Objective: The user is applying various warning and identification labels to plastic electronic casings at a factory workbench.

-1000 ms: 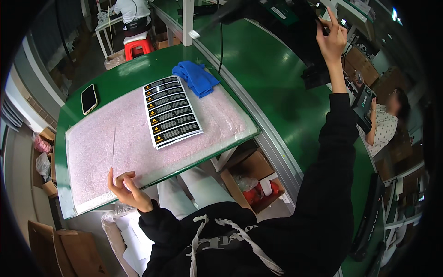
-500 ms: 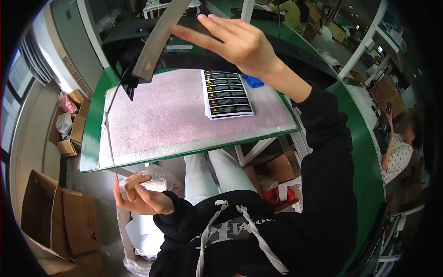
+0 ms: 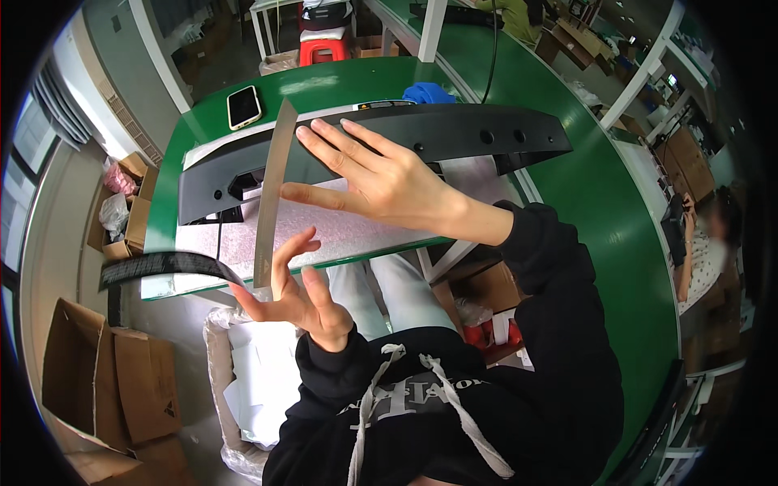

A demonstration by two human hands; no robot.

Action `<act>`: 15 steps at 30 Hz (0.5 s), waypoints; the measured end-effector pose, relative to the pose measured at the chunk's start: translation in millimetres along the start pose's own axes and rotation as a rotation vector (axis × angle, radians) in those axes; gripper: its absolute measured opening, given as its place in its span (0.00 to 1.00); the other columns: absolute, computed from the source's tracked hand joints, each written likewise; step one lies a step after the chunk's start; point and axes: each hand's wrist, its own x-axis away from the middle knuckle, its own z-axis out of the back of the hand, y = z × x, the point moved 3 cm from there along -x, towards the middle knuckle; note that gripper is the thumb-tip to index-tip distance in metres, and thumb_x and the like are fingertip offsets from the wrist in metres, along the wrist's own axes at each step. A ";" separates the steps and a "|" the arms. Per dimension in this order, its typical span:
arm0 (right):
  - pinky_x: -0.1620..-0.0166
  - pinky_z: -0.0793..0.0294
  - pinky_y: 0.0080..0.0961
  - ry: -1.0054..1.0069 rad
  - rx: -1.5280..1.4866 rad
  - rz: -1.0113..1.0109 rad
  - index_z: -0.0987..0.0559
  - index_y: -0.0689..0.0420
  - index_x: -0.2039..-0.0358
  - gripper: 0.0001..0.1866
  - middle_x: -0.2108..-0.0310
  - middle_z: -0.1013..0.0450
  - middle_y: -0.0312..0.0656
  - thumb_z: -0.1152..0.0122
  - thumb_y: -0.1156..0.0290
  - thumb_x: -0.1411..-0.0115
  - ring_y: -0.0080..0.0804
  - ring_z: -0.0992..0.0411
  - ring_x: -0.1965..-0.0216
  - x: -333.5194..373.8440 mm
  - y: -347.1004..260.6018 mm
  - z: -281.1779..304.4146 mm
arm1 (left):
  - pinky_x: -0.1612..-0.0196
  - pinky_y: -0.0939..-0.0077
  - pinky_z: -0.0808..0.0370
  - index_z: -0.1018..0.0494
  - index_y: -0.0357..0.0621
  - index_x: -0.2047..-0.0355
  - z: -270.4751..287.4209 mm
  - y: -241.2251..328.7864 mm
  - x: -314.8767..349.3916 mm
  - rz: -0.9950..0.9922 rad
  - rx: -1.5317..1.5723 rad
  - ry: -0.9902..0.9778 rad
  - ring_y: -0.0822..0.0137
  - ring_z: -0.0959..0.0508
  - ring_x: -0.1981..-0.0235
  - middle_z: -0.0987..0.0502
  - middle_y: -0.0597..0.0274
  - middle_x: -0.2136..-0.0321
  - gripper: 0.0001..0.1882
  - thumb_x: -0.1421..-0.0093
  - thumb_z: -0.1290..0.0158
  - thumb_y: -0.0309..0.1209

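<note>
A long black curved plastic panel (image 3: 356, 134) lies across the padded board (image 3: 320, 235). My right hand (image 3: 397, 178) reaches over it, fingers and thumb stretched out. At their tips is a glossy greyish label strip (image 3: 274, 194) with a small triangle mark at its near end. Nearer me, my left hand (image 3: 300, 304) is turned up with its fingers apart. From one of its tips a dark, blurred label strip (image 3: 166, 266) curls out to the left. The contact of each strip with the fingers is partly hidden; both seem to cling to the tips.
A phone (image 3: 244, 108) and a bundled blue cloth (image 3: 429, 94) lie on the green bench (image 3: 316, 79) beyond the panel. Cardboard boxes (image 3: 146, 385) stand on the floor at left. A plastic-lined box (image 3: 259, 381) is below my left hand. Another person (image 3: 705, 243) is at far right.
My right hand has come down and nearer with the greyish strip. The panel has been lowered onto the board, covering the label sheet. My left hand has moved up and right; its strip now curls left.
</note>
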 end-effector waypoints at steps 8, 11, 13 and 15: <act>0.43 0.35 0.35 -0.028 -0.162 -0.344 0.40 0.38 0.40 0.28 0.44 0.34 0.46 0.51 0.71 0.41 0.38 0.35 0.43 45.3 -18.2 25.9 | 0.39 0.62 0.46 0.66 0.39 0.36 -50.5 -16.7 -3.0 0.223 -0.177 -0.223 0.56 0.44 0.39 0.54 0.43 0.38 0.33 0.35 0.62 0.26; 0.41 0.38 0.35 -0.073 -0.132 -0.480 0.40 0.44 0.41 0.29 0.43 0.35 0.46 0.55 0.80 0.43 0.40 0.35 0.42 82.9 -3.7 45.2 | 0.37 0.62 0.52 0.63 0.38 0.36 -60.2 -9.4 -7.2 0.209 -0.149 -0.152 0.56 0.51 0.36 0.61 0.44 0.36 0.32 0.35 0.62 0.26; 0.41 0.38 0.36 -0.122 -0.008 -0.554 0.43 0.50 0.40 0.33 0.42 0.36 0.47 0.54 0.84 0.47 0.41 0.37 0.41 115.5 12.2 60.3 | 0.36 0.62 0.54 0.62 0.38 0.36 -61.2 -7.3 -8.3 0.205 -0.144 -0.110 0.56 0.55 0.35 0.65 0.45 0.35 0.31 0.35 0.62 0.25; 0.39 0.42 0.38 0.016 0.090 -0.647 0.41 0.51 0.39 0.33 0.44 0.36 0.48 0.52 0.82 0.47 0.41 0.37 0.42 154.6 34.8 76.4 | 0.38 0.64 0.48 0.62 0.43 0.35 -64.8 -7.0 -9.1 0.190 -0.217 -0.110 0.59 0.49 0.37 0.59 0.48 0.36 0.32 0.34 0.60 0.28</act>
